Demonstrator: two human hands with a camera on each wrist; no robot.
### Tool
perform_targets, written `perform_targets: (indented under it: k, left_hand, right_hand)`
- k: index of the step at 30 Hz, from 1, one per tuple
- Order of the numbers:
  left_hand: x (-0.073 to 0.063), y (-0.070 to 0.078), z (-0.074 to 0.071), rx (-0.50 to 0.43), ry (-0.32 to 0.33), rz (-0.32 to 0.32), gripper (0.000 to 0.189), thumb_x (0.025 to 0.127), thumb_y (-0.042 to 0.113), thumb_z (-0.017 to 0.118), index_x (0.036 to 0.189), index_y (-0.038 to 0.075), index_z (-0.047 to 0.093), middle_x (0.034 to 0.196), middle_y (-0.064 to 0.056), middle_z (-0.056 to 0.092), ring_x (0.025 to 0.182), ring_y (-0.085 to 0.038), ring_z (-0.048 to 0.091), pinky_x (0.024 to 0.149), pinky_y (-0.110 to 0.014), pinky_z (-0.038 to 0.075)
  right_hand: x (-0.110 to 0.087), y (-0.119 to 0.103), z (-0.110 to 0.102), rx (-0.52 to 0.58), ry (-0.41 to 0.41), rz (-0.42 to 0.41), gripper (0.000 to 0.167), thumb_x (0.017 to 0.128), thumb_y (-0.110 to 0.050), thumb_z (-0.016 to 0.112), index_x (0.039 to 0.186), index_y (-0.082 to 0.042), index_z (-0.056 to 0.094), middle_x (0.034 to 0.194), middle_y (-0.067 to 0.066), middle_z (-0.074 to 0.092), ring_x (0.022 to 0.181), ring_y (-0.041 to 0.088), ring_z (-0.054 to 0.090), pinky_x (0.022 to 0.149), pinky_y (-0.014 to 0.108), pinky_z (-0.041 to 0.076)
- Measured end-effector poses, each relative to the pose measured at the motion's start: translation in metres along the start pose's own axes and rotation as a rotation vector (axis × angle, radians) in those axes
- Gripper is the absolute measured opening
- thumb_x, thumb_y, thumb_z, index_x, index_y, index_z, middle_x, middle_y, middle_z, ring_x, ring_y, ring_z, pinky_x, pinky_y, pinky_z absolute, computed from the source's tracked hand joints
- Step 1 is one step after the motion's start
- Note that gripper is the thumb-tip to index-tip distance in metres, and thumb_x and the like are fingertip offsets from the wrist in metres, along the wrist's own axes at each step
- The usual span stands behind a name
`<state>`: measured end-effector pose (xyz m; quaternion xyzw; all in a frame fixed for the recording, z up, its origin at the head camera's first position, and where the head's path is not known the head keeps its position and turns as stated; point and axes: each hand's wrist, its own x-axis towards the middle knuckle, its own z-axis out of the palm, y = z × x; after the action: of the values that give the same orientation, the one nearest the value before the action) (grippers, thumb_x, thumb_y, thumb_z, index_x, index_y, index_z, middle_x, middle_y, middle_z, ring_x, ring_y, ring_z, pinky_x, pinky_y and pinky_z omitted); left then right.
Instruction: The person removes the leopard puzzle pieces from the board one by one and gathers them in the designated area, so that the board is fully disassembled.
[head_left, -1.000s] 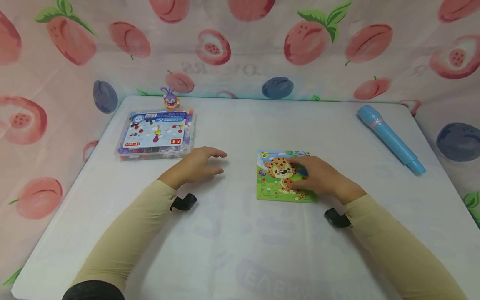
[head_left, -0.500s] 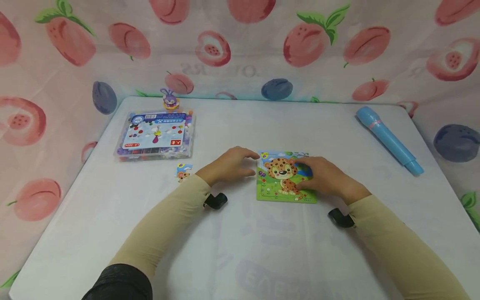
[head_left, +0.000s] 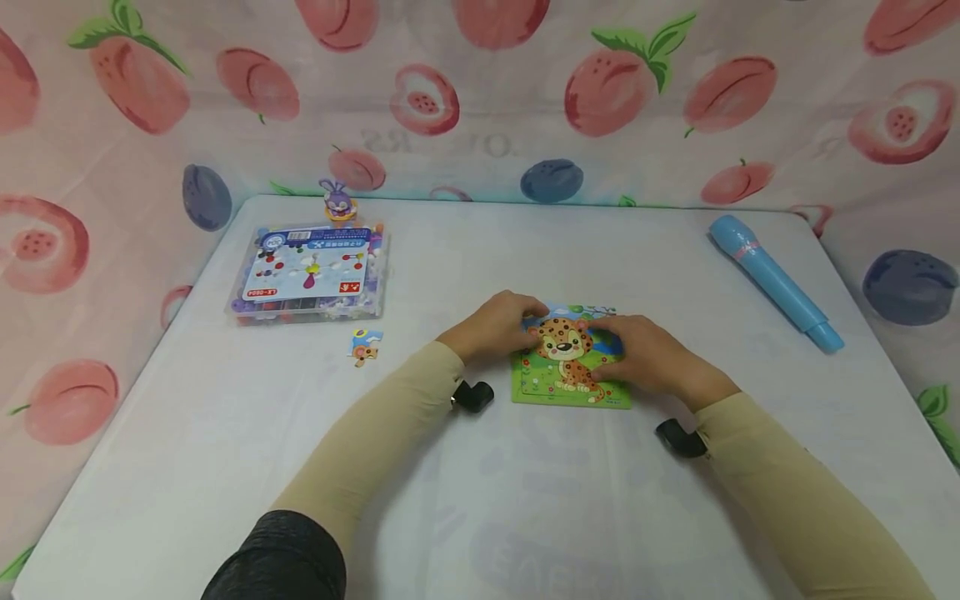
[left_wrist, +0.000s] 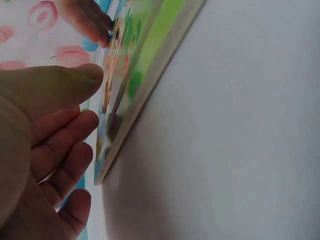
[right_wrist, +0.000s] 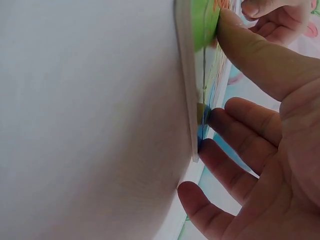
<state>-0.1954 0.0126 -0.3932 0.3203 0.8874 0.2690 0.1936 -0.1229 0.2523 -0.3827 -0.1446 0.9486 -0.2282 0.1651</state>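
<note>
A square jigsaw puzzle with a cartoon leopard on a green and blue ground lies flat on the white table, in front of the person. My left hand is over its upper left part, thumb and fingers spread apart at the leopard's head. In the left wrist view the thumb and loosely bent fingers show beside the board's edge, nothing pinched between them. On the right half rests my right hand; its thumb touches the picture and its fingertips reach the board's far edge. A loose puzzle piece lies left of the board.
A clear plastic box of coloured parts stands at the back left, with a small purple rabbit figure behind it. At the back right lies a light blue microphone-shaped toy. A peach-printed cloth hangs behind the table.
My left hand has moved right from beside the plastic box to the puzzle's upper left. The loose piece has come into view behind it. The right hand has stayed on the board, shifting slightly.
</note>
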Motion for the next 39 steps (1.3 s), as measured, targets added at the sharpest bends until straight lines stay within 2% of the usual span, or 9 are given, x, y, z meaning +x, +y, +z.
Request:
perform_targets:
  k: [7,11,16,25,33,39]
  left_hand:
    - [0.006,0.004,0.004,0.027,0.007,-0.013,0.044,0.092,0.02,0.072,0.133,0.006,0.063,0.13,-0.006,0.064,0.125,-0.024,0.05,0.109,-0.036,0.038]
    - [0.008,0.007,0.007,0.031,0.022,-0.045,0.044,0.092,0.021,0.073,0.132,0.007,0.063,0.128,-0.005,0.064,0.122,-0.023,0.05,0.106,-0.037,0.04]
    - [0.01,0.01,0.008,0.006,0.018,-0.085,0.044,0.092,0.019,0.073,0.133,0.007,0.062,0.128,-0.006,0.063,0.12,-0.022,0.05,0.104,-0.035,0.041]
    - [0.014,0.013,0.01,-0.04,0.013,-0.107,0.05,0.091,0.013,0.073,0.137,0.005,0.055,0.128,-0.006,0.06,0.117,-0.02,0.05,0.102,-0.031,0.042]
    - [0.015,0.012,0.01,-0.025,0.001,-0.068,0.057,0.092,0.014,0.072,0.145,0.006,0.05,0.126,-0.006,0.059,0.119,-0.022,0.048,0.103,-0.033,0.04]
    - [0.014,0.01,0.009,-0.011,0.003,-0.044,0.052,0.094,0.013,0.069,0.143,0.008,0.054,0.128,-0.008,0.057,0.12,-0.023,0.048,0.105,-0.035,0.04]
  right_hand:
    - [0.001,0.001,0.0,0.01,-0.004,0.001,0.076,0.085,-0.028,0.082,0.146,0.001,0.048,0.145,0.027,0.047,0.136,0.047,0.037,0.11,0.061,0.03]
    - [0.001,0.001,0.0,0.013,-0.008,0.01,0.076,0.085,-0.028,0.082,0.146,0.0,0.048,0.145,0.026,0.046,0.135,0.046,0.037,0.11,0.061,0.03]
    - [0.001,-0.001,-0.001,0.007,-0.01,0.013,0.075,0.085,-0.029,0.082,0.147,-0.001,0.048,0.145,0.026,0.047,0.135,0.046,0.039,0.11,0.061,0.03]
    - [0.001,-0.001,-0.002,0.003,-0.012,0.016,0.077,0.085,-0.028,0.082,0.147,0.0,0.047,0.145,0.027,0.046,0.135,0.046,0.038,0.11,0.062,0.031]
    - [0.002,0.0,-0.001,-0.011,-0.007,0.019,0.078,0.085,-0.029,0.082,0.148,0.0,0.046,0.145,0.027,0.046,0.134,0.047,0.038,0.11,0.062,0.031]
    - [0.002,0.0,0.0,-0.005,-0.003,0.013,0.078,0.085,-0.029,0.082,0.148,-0.001,0.046,0.145,0.027,0.046,0.134,0.047,0.039,0.11,0.061,0.031]
